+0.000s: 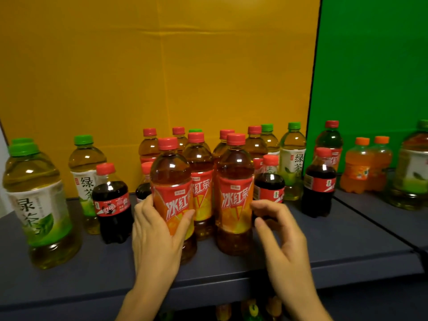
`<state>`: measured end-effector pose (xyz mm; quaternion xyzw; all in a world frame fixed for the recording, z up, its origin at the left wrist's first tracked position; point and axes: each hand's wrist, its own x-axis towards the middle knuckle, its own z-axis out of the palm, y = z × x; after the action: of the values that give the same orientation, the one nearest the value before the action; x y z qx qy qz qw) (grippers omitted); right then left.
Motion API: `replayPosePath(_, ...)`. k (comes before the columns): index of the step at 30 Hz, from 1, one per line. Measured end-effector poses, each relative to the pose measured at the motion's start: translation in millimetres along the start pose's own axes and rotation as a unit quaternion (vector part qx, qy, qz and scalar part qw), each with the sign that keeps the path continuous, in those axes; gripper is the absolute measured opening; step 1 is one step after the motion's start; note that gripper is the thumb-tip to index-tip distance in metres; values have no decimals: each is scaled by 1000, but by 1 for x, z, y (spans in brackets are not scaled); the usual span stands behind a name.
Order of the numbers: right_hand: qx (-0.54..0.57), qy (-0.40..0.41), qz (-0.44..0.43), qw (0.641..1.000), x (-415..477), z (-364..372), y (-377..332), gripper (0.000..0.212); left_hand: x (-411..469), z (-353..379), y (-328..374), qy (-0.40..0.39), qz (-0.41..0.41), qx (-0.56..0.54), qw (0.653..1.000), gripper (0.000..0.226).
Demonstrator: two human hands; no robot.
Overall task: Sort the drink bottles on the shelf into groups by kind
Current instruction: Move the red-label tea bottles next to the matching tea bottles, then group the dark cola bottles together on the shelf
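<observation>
My left hand [155, 237] grips a red-capped iced black tea bottle [172, 181] at the front middle of the dark shelf [324, 246]. A second iced tea bottle [235, 193] stands just right of it. My right hand [280, 235] hovers beside that bottle with loosely curled fingers and holds nothing. Several more iced tea bottles [199, 172] cluster behind. Green tea bottles [34, 200] stand at the left, and another [293, 158] at the back right. Small cola bottles [112, 202] stand left, and others [319, 184] right, of the cluster.
Two orange soda bottles [366, 165] and a green tea bottle [414, 170] stand on the adjoining shelf section at the right. A yellow backdrop [162, 66] and a green one [370, 66] rise behind. More bottles [252, 309] show on a lower shelf.
</observation>
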<state>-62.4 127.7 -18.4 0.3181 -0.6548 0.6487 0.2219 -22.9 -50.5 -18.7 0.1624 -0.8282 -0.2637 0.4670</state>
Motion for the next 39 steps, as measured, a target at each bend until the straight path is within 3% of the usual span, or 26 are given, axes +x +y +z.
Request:
replayPosePath(5, -59, 65, -4, 996, 32, -54, 27, 21, -6, 1, 8, 91, 13, 46, 995, 80)
replayPosePath(9, -116, 117, 12, 986, 60, -96, 52, 34, -27, 10, 41, 215, 193, -60, 956, 46)
replayPosePath(12, -143, 119, 54, 981, 84, -120, 74, 45, -42, 33, 76, 134, 271, -145, 942, 31)
replayPosePath(17, -127, 40, 121, 984, 112, -139, 102, 78, -50, 93, 117, -57, 178, -199, 962, 55)
replayPosePath(20, -89, -9, 148, 985, 121, -142, 110, 91, -43, 126, 124, -63, 130, -164, 976, 73)
replayPosePath(25, -60, -58, 155, 984, 125, -141, 120, 90, -27, 149, 125, -30, 11, -161, 986, 99)
replayPosePath(28, -54, -55, 165, 983, 125, -141, 123, 87, -15, 154, 120, -77, -64, -223, 970, 97)
replayPosePath(32, -54, -45, 169, 983, 120, -142, 122, 80, -3, 153, 116, -81, -130, -275, 949, 83)
replayPosePath(39, -11, -34, 174, 984, 99, -146, 99, 59, -8, 155, 121, -133, -112, -302, 937, 65)
